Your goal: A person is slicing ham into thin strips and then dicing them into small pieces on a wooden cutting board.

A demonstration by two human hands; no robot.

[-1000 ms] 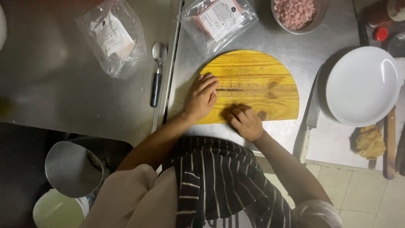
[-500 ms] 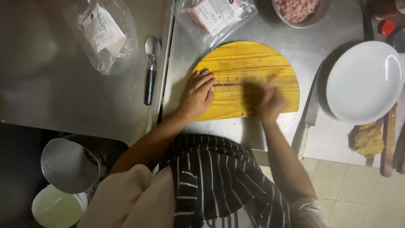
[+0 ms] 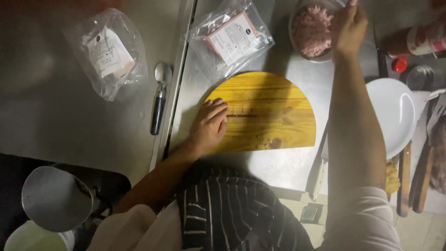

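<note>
Reaching over the bowl [image 3: 297, 51] of minced meat at the counter's far edge, the right hand [image 3: 347, 25] hid its fingers, grip unclear; the left hand [image 3: 209, 125] lay open on the cutting board [image 3: 274, 114].

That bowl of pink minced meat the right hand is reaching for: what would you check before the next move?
1. Right hand at the bowl of minced meat: ok, it is over the rim.
2. Fingers gripping meat: cannot tell, they are cut off at the picture's top edge.
3. Yellow half-round board steadied: ok, left hand lies flat on its left end.
4. Board surface free: ok, only small dark marks.
5. White plate within reach: ok, beside the board and bare.
6. Spoon out of the way: ok, left of the board.
</note>
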